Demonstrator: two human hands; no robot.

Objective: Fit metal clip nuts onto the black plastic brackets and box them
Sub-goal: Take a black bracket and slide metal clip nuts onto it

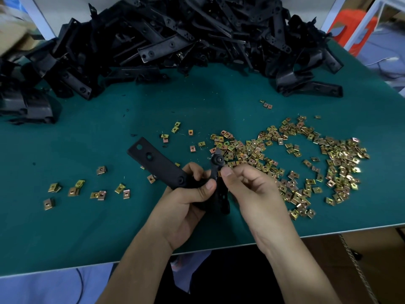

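Fingers (pixel 198 172) of my left hand (pixel 186 200) are curled tight around the middle of a black plastic bracket (pixel 160 164), thumb pressed across its top face, so the bracket's bend is buried in my grip. Its flat arm sticks up and left over the green mat (pixel 87 227), with three holes showing along it; the other arm rises between my two hands and ends in a round boss near my right thumb. What hangs below my left palm is only a dark shape I cannot read.

My right hand (pixel 252 189) is pinched together at the bracket's edge, thumb and forefinger closed on something small; only a sliver of brass colour shows there, so I take it for a clip nut but cannot make out how it sits on the plastic.

To the right, loose clip nuts (pixel 328 163) lie scattered thick on the mat, partly hidden behind my right hand, and a few strays (pixel 98 193) lie to the left. At the back, a heap of brackets (pixel 175 40) runs off the top and left edges, too tangled to separate. An orange stool (pixel 352 25) beyond the table is blurred.
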